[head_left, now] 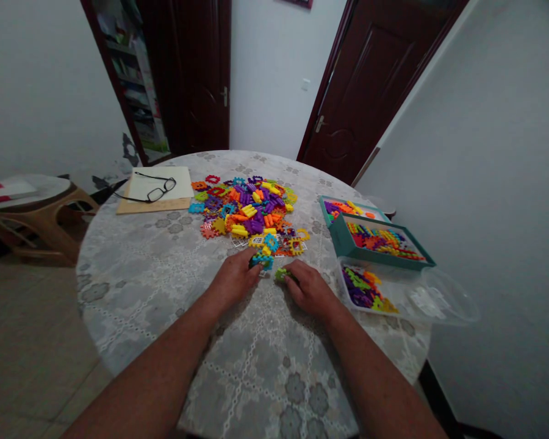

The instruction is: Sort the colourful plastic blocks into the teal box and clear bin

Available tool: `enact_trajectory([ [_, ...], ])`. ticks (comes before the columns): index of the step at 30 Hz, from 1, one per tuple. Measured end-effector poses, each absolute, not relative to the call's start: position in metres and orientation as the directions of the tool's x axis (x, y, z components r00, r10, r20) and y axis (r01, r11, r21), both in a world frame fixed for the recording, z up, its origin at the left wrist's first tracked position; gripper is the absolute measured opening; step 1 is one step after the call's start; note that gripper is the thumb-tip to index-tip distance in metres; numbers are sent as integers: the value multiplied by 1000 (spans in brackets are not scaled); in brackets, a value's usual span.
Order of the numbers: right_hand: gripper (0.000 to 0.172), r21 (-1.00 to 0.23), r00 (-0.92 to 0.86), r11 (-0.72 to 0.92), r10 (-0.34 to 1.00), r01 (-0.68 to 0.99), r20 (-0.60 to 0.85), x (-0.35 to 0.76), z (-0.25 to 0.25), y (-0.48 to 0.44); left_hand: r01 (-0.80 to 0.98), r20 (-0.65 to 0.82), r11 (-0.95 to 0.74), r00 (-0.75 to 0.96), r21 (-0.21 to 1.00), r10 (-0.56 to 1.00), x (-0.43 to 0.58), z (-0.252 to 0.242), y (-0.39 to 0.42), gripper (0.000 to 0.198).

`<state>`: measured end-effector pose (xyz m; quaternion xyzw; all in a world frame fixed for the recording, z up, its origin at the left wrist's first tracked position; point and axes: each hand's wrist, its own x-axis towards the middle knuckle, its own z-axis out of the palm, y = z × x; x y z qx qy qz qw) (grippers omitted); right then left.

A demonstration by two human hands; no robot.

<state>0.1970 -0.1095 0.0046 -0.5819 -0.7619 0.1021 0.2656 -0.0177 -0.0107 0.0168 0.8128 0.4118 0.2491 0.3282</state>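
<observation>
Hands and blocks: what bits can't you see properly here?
- Left hand: its fingertips are curled over the blue piece, so the grip is hidden.
- Right hand: it covers most of the green piece; the shape is unclear.
- Pile: single pieces are too small to tell apart.
- Teal box: its near wall hides the lower contents.
- Paper under the glasses: any writing is too small to read.

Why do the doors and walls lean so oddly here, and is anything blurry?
Head view: the wide lens bends the door and walls outward. Light is soft and even, with no glare on the table. The left hand, right hand and block pile are fairly sharp; the edges are softer.
</observation>
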Motion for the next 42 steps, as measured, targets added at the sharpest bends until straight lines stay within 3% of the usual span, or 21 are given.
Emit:
enact_trajectory([
  [4,26,-534,-150,309,935,787,321,189,0,-108,481,111,-469,601,741,791,-17,14,-12,6],
  [8,18,-633,3,226,941,741,339,181,-4,-105,451,162,-554,655,700,738,-18,11,-13,15],
  [12,13,-715,52,207,945,667,322,184,-6,-103,451,151,-536,649,714,746,-18,10,-13,17],
  [17,10,-722,-2,233,952,651,306,189,-6,-103,446,126,-513,652,733,747,-17,9,-13,14],
  [24,19,-772,44,184,963,609,264,184,-12,-100,427,137,-545,684,721,717,-16,5,-12,9],
  [27,20,-701,56,239,928,672,369,186,-8,-97,444,149,-555,672,704,726,-16,6,-12,4],
  [31,37,-447,121,149,846,882,520,197,-11,-89,461,166,-563,654,685,738,-16,9,-14,7],
  [37,54,-216,202,-133,919,967,338,205,-27,-84,467,185,-563,634,682,751,-14,9,-11,13],
  [42,35,-130,184,-149,927,980,328,200,-17,-88,460,196,-567,633,683,749,-14,3,-8,15],
])
